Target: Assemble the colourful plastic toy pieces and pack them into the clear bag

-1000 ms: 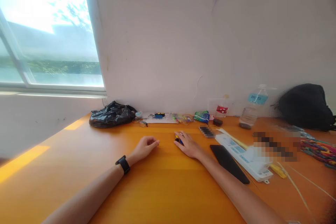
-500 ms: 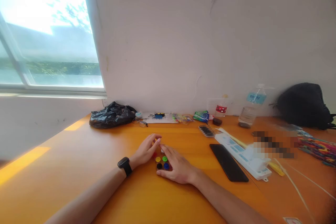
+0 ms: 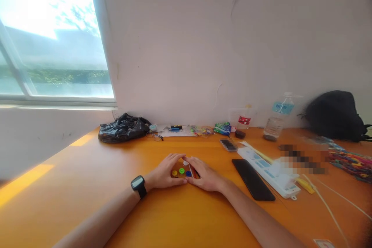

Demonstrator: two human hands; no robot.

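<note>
Left hand [image 3: 167, 172] at nine o'clock and right hand [image 3: 206, 174] at three are curved open into a ring, fingertips and thumbs meeting or nearly so, with small coloured pieces [image 3: 181, 171] enclosed between them: white at twelve, yellow at eight, blue between four and five, green near the centre. Judged light, stiff and liable to skid, the pieces are best held by their outer sides. Since half a second ago, the left thumb has been lowered towards the right, and one black piece is no longer seen.
</note>
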